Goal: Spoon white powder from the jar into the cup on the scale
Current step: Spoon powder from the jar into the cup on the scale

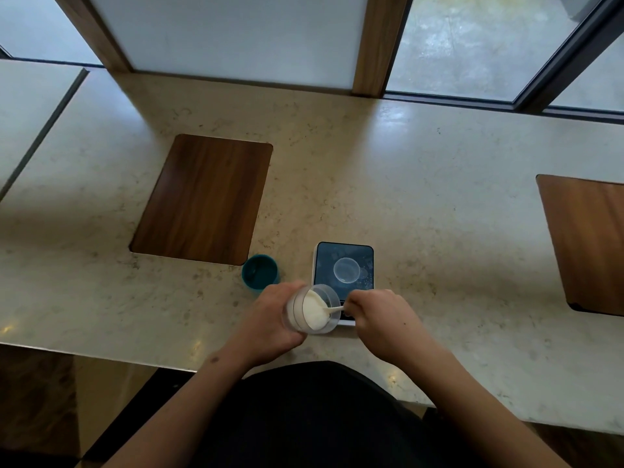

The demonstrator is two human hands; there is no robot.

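Note:
My left hand (270, 319) grips a clear jar (312, 309), tilted toward the right, with white powder inside. My right hand (378, 315) pinches a small white spoon (332, 310) whose bowl is dipped into the powder at the jar's mouth. Just behind the jar lies a dark-topped scale (344, 261) with a white rim. A small clear cup (346, 270) stands upright in the middle of the scale. I cannot tell whether the cup holds any powder. The scale's near edge is hidden behind the jar and my right hand.
A teal lid (260, 272) lies open side up left of the scale. A wooden inlay (206, 197) is set in the marble counter (439, 214) at back left, another wooden inlay (587, 244) at the right. Windows line the far edge.

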